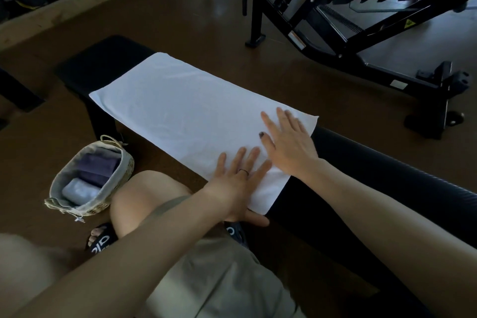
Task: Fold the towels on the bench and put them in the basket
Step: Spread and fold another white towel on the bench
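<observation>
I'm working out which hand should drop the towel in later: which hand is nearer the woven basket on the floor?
Left. The left hand lies flat on the white towel's near end, on the side toward the woven basket; the right hand lies flat farther along, away from it.

Dim, cool light throughout — the flat white rectangular towel (196, 116) is the brightest patch. Beyond it, soft glare streaks the glossy brown floor (206, 8). Wide-angle bending grows away from the towel, and the nearest forearms blur — shadows stay faint.
</observation>
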The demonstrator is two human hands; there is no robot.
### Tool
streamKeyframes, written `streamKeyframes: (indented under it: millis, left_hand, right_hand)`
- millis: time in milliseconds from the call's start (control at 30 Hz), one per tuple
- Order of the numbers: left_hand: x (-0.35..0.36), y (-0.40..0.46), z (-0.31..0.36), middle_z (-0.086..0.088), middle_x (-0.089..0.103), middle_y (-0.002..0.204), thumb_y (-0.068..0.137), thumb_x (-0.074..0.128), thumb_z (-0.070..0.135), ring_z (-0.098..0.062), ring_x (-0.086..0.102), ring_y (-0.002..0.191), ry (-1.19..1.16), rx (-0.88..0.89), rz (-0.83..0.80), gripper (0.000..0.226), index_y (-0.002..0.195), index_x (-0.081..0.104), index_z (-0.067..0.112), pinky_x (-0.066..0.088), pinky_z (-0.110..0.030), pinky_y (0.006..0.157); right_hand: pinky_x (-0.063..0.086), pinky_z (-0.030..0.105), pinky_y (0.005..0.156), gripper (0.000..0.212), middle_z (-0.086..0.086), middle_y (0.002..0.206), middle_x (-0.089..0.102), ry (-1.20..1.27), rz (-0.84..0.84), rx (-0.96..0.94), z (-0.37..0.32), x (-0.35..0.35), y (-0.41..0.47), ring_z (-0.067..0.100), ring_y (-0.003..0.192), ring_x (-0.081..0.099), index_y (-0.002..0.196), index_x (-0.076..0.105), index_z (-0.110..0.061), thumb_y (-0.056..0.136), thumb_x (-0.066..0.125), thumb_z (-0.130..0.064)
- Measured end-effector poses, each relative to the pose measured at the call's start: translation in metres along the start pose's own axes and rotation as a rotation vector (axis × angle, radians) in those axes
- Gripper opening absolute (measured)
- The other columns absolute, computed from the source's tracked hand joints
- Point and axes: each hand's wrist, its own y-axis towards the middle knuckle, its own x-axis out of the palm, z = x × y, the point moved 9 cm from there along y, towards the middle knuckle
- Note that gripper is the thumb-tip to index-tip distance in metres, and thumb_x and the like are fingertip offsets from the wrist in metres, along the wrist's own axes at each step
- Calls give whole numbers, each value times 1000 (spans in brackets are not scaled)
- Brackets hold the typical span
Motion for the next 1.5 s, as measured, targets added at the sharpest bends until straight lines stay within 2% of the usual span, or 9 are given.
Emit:
streamKeyframes:
  millis: [167,300,500,733,900,1100,1200,1300,1500]
  left_hand:
    - [-30,-2,-30,5,-16,170,91,38,79,-17,-15,156,-276,-68,16,94,162,-6,36,-3,-46,127]
    - [-42,3,-71,0,-14,171,107,21,56,-24,-12,157,-255,-236,100,64,163,-3,35,-1,-51,127]
    - [-24,7,-96,6,-26,168,104,19,62,-21,-19,156,-172,-237,27,65,159,-13,46,-4,-51,126]
    - [-20,10,-102,10,-27,167,104,21,62,-21,-20,155,-160,-233,26,63,157,-14,51,-6,-52,125]
    - [-37,8,-114,9,-13,170,107,22,53,-25,-4,156,-175,-234,99,58,160,-2,47,8,-49,124]
    - [-48,9,-122,-4,-2,171,104,23,60,-33,16,148,-41,-323,135,64,161,1,41,18,-47,118]
    - [-60,22,-105,-3,-7,171,104,19,62,-33,3,155,-35,-300,229,66,161,-4,38,5,-49,123]
    - [-40,32,-97,4,-26,168,100,18,71,-24,-20,155,-124,-234,145,74,159,-17,41,-11,-50,124]
    - [-27,32,-99,7,-37,163,93,25,80,-22,-29,152,-164,-234,94,87,156,-23,44,-13,-52,124]
  right_hand:
    - [-5,42,128,59,6,173,-6,-38,-66,-28,2,21,-10,24,159,-9,164,0,-32,108,9,-49]
    - [-1,44,128,61,10,172,-6,-66,-10,-109,-22,5,-17,29,159,-7,164,-3,-31,108,11,-49]
    - [-5,45,128,67,7,171,-15,-126,-159,-399,-63,33,-68,23,157,-18,164,-8,-25,108,10,-56]
    - [9,44,128,67,10,172,8,-225,-136,-753,-70,29,-109,26,158,5,165,14,-22,104,22,-50]
    - [-5,41,129,76,7,171,-15,-98,-121,-395,-64,26,-57,23,158,-13,164,-7,-22,103,12,-63]
    - [-5,39,129,79,2,172,-11,-82,-150,-444,-58,18,-57,19,158,-11,165,-3,-25,101,13,-68]
    - [1,39,129,70,1,173,-3,23,-39,-200,-30,-6,0,19,159,-4,165,2,-22,107,17,-57]
    - [1,39,128,68,5,173,-2,17,-77,-23,13,2,26,21,159,-4,165,0,-19,108,12,-54]
    - [10,47,128,71,14,171,10,21,-85,297,81,7,23,31,158,8,165,4,-16,107,13,-56]
